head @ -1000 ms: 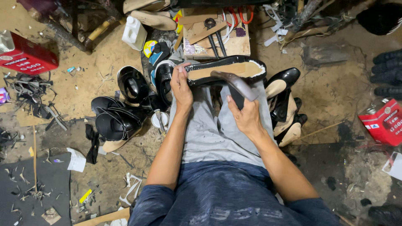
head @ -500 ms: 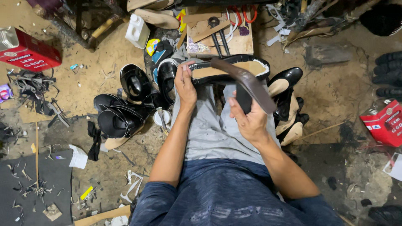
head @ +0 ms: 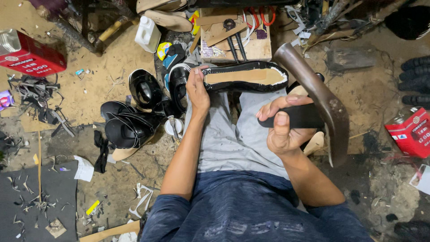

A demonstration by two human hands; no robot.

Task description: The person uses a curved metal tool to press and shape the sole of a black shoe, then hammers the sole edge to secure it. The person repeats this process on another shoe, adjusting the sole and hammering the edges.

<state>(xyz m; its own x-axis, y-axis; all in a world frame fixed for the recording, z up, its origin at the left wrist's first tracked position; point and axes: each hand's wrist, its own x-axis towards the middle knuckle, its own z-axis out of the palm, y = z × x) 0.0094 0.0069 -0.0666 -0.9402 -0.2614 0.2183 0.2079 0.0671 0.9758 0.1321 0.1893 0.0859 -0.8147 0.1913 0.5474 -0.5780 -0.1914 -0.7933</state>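
A black glossy shoe (head: 245,77) lies sole-up across my knees, its tan insole showing inside the black folded edge. My left hand (head: 197,89) grips the shoe at its left end. My right hand (head: 283,125) is closed around the black handle of a hammer (head: 319,101), whose curved brown metal head is raised above the shoe's right end, apart from it. My grey trousers and blue shirt fill the middle and bottom of the view.
Several black shoes (head: 134,112) lie on the dirt floor to the left. A wooden box (head: 237,38) with tools stands beyond the shoe, a white bottle (head: 148,33) beside it. Red tins sit far left (head: 29,56) and far right (head: 412,130). Scraps litter the floor.
My right hand has lifted the hammer up and to the right, away from the shoe's sole. My left hand keeps holding the shoe in place.
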